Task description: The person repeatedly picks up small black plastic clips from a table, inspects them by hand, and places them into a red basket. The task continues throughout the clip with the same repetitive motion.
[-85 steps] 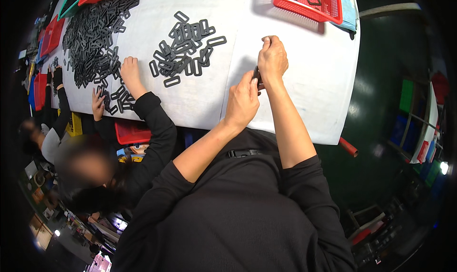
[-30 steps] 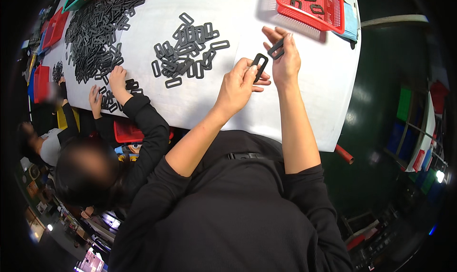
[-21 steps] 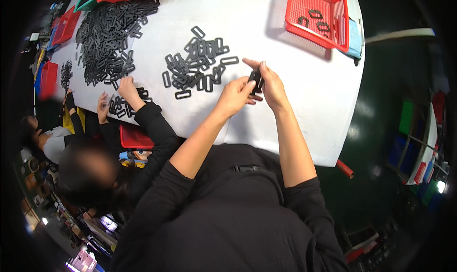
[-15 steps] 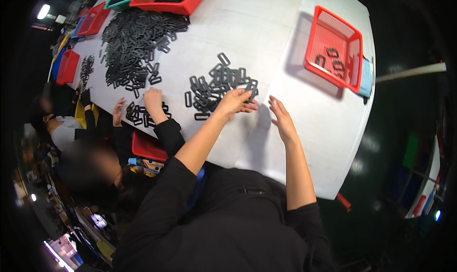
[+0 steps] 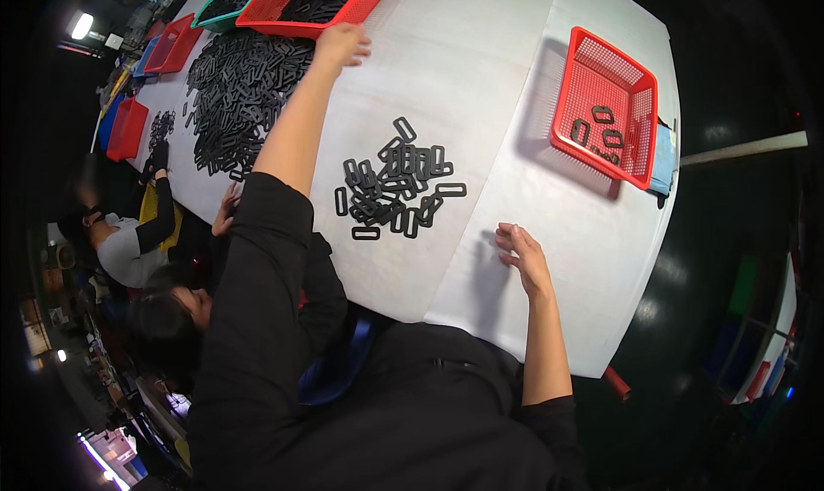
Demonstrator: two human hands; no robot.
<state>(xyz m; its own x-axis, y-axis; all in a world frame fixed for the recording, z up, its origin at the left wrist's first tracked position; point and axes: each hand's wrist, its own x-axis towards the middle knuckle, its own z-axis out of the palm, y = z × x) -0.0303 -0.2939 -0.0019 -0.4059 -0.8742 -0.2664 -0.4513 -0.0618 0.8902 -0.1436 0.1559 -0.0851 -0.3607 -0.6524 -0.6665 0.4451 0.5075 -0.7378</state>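
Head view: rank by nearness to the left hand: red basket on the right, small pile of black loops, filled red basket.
1. Filled red basket, just beyond the left hand
2. Small pile of black loops, centre
3. Red basket on the right

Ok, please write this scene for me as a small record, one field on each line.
Left hand: by the near right corner of the filled red basket; contact and grip unclear
Right hand: open over the white table, nothing seen held
Small pile: black loops, left of the right hand
Large heap: black pieces, below the filled basket
Right-side basket: red, few black frames inside
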